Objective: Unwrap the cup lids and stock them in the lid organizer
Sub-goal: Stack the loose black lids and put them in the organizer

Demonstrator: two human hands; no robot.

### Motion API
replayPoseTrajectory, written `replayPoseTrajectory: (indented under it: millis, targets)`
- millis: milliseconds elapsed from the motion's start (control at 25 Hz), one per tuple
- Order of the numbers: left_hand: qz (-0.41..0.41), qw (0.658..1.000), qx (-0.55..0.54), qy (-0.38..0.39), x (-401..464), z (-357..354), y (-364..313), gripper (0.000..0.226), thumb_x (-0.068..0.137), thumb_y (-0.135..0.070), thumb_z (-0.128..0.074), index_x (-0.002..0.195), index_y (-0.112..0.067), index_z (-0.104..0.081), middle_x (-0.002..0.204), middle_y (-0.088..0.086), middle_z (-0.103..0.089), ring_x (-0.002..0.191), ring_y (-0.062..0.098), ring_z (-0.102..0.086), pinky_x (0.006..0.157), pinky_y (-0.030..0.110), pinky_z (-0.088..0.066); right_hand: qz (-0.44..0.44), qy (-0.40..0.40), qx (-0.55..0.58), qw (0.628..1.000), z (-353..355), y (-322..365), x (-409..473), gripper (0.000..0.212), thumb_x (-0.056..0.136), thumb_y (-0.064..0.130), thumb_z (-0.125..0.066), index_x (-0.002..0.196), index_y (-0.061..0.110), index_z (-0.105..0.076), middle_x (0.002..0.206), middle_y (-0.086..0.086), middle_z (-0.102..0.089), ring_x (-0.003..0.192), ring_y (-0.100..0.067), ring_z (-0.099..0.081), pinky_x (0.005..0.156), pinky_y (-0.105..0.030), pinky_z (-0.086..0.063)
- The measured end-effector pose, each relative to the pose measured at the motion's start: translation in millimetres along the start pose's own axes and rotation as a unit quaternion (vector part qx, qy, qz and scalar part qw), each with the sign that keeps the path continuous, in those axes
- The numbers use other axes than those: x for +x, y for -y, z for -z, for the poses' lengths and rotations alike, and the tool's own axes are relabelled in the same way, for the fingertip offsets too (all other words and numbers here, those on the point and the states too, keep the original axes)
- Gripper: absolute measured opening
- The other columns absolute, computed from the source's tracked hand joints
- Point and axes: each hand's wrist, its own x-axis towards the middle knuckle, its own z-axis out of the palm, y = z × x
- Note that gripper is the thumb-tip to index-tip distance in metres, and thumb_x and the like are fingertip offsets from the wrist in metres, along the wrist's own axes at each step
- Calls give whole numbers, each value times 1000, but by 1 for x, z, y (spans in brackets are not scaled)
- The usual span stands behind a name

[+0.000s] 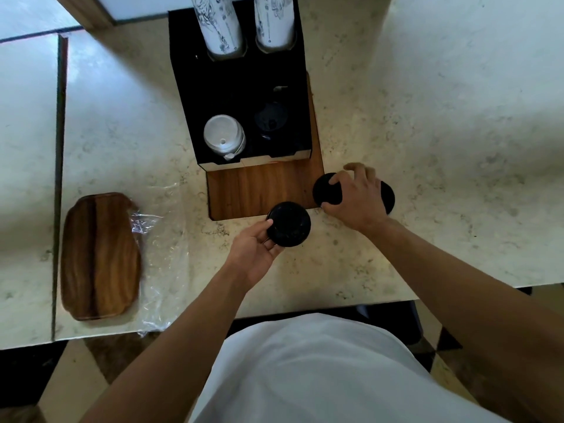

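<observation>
Lid organizer [244, 87] at centre back of counter [427, 117], standing on far end of board [259, 190]. Cup stacks [244, 22] in rear slots, lid stacks [224, 134] in front ones. Tray [100, 254] far left, wrap [158, 254] just right of it. Loose lids [289, 228] in front of and right of board.

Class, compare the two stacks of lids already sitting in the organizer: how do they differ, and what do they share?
The white lids are pale and easy to make out; the black lids nearly vanish against the dark organizer. The white stack fills the near-left slot, the black stack the near-right. Both stand upright in the organizer's front row.
</observation>
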Motion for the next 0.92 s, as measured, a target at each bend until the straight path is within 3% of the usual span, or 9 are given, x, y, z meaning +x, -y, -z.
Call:
replayPoseTrajectory:
  millis: [120,240,360,480,640,920]
  targets:
    - [0,1000,-17,-12,-1,4,-2,25,98,-7,-58,121,-2,-65,116,19,-75,113,33,-71,92,40,-60,13,54,-37,998,-2,0,5,60,72,44,-78,125,23,-59,136,-12,-52,131,-37,-40,109,-50,-35]
    - [-3,1000,-23,-20,-1,7,-3,27,97,-7,-58,123,-2,-64,116,18,-75,110,32,-72,89,39,-61,-2,-4,13,1000,0,5,1,57,77,44,-76,125,21,-57,131,-12,-52,123,-34,-46,107,-46,-38]
    - [-5,1000,-20,-22,1,9,-3,28,97,-8,-58,123,-3,-63,116,19,-75,110,32,-72,95,41,-58,-12,-37,225,974,6,22,-17,55,74,48,-77,120,29,-52,126,-2,-46,112,-19,-49,96,-24,-43]
    - [0,1000,-17,1,1,7,-2,30,98,-9,-55,126,0,-62,120,23,-73,113,34,-71,102,43,-54,56,2,290,955,10,44,-44,56,73,54,-75,117,36,-47,122,5,-43,102,-6,-52,81,-5,-41]
    - [6,1000,-7,9,-3,2,1,31,99,-10,-53,126,1,-65,119,23,-73,115,36,-69,97,42,-57,128,42,255,957,-1,56,-70,59,74,54,-76,121,31,-48,128,4,-40,108,-13,-54,84,-7,-43]
    - [6,1000,-5,27,-5,-4,9,33,100,-18,-54,125,-2,-67,120,21,-73,117,37,-68,98,43,-57,81,59,283,954,-10,52,-78,59,75,51,-78,121,33,-47,133,7,-34,108,-12,-53,73,-1,-41]
